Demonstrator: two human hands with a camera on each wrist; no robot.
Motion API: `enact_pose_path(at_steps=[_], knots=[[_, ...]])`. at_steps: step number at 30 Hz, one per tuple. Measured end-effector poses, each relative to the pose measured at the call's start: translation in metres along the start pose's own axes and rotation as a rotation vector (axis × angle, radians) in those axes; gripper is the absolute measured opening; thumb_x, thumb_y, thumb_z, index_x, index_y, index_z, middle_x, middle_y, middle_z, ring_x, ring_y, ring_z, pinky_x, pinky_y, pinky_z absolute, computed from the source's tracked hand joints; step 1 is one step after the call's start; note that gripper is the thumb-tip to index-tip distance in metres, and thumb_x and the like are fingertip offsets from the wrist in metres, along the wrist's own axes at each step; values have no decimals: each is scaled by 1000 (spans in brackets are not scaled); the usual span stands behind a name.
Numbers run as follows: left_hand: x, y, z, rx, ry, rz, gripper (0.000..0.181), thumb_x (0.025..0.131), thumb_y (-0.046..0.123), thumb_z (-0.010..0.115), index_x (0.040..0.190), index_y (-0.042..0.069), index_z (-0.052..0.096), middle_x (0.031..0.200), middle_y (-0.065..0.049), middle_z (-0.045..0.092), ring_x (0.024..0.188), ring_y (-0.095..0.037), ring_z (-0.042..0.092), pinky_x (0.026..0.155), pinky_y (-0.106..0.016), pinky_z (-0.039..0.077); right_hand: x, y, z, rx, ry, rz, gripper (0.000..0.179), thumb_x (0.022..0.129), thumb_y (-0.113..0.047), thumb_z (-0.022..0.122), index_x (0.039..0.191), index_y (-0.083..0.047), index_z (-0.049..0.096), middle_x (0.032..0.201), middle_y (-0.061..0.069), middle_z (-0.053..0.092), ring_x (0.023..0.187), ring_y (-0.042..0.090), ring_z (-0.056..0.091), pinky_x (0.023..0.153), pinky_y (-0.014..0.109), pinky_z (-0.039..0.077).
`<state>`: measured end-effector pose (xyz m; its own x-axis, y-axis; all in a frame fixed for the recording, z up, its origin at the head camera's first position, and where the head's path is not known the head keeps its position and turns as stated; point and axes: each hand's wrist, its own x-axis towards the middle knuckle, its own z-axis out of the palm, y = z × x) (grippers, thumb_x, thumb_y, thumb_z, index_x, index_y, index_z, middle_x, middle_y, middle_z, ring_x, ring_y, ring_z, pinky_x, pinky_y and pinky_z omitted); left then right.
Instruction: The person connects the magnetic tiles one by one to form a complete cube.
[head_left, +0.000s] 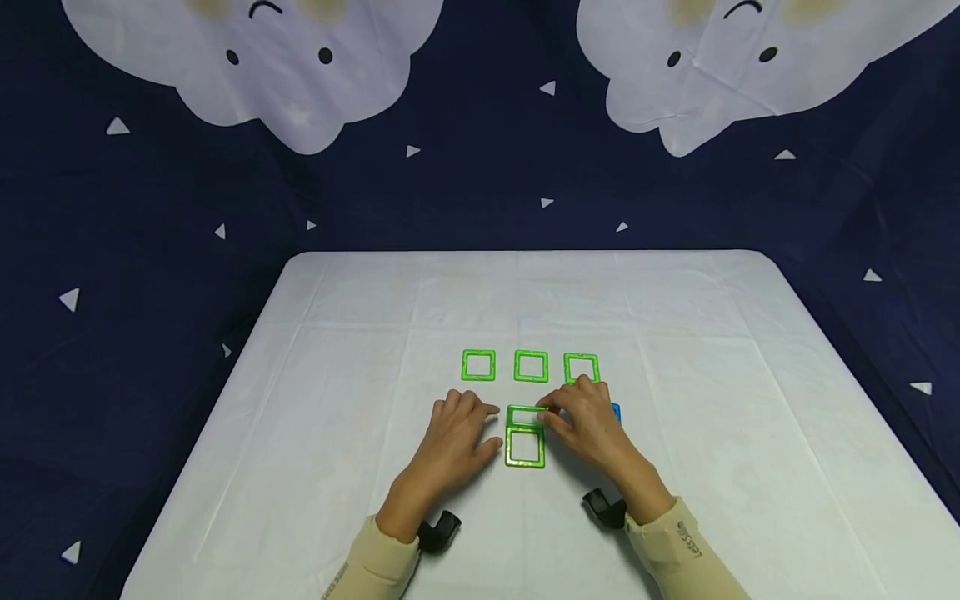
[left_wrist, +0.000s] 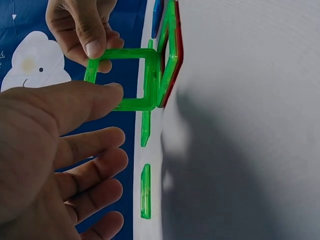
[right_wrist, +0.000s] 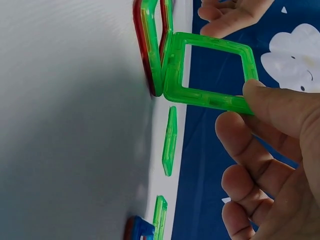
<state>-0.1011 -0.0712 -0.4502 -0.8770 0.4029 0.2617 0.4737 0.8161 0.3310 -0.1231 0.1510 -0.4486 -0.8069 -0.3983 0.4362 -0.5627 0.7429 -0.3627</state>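
Observation:
My right hand [head_left: 588, 425] pinches a hollow green square magnetic tile [right_wrist: 215, 99] at its upper corner, between thumb and fingertips. This tile stands on edge at the far side of another green square tile [head_left: 525, 464] lying on the table. In the wrist views, a red tile [right_wrist: 142, 55] shows directly under that lying one. My left hand [head_left: 453, 437] hovers just left of the standing tile, fingers loosely spread, and grips nothing. Its thumb [left_wrist: 95, 102] overlaps the tile in the left wrist view; contact there is unclear.
Three flat green square tiles, left [head_left: 465, 365], middle [head_left: 517, 367] and right [head_left: 567, 367], form a row beyond the hands. A blue tile [head_left: 617, 412] is mostly hidden behind my right hand. The white-covered table [head_left: 337, 333] meets a dark blue patterned cloth [head_left: 480, 200] behind.

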Motion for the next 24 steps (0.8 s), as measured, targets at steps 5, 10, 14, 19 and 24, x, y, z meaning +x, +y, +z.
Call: enact_pose_path(at_steps=[5, 10, 14, 19, 24], knots=[[5, -1, -1, -60, 22, -10, 35, 80, 29, 73, 110, 12, 67, 96, 1, 57, 91, -18, 45, 78, -33, 33, 0, 0, -1, 3, 2, 5, 14, 73, -19, 79, 84, -16, 72, 74, -6, 67, 73, 11, 45, 73, 36, 30], [10, -2, -2, -121, 35, -3, 32, 81, 25, 73, 109, 11, 67, 98, 1, 59, 94, -18, 49, 81, -34, 38, -1, 2, -1, -8, 11, 0, 14, 73, -19, 80, 84, -16, 72, 74, -6, 68, 73, 11, 46, 73, 36, 31], [16, -2, -3, -184, 35, 22, 29, 82, 21, 71, 108, 10, 67, 101, 0, 62, 99, -19, 53, 89, -35, 42, -2, 3, -3, -13, 9, 0, 14, 73, -19, 80, 84, -16, 72, 74, -6, 68, 72, 11, 46, 72, 35, 30], [22, -1, -2, -229, 17, 41, 25, 84, 19, 69, 108, 11, 67, 105, -1, 65, 105, -20, 57, 91, -36, 45, -3, 3, -5, -17, 1, 5, 14, 73, -18, 79, 84, -16, 72, 73, -7, 67, 72, 10, 45, 71, 33, 28], [26, 0, 0, -282, -6, 36, 24, 85, 20, 69, 107, 9, 67, 104, -1, 65, 104, -19, 58, 89, -36, 47, -3, 4, -5, -16, 6, -5, 14, 73, -17, 80, 84, -17, 72, 72, -7, 67, 71, 9, 44, 70, 32, 28]])
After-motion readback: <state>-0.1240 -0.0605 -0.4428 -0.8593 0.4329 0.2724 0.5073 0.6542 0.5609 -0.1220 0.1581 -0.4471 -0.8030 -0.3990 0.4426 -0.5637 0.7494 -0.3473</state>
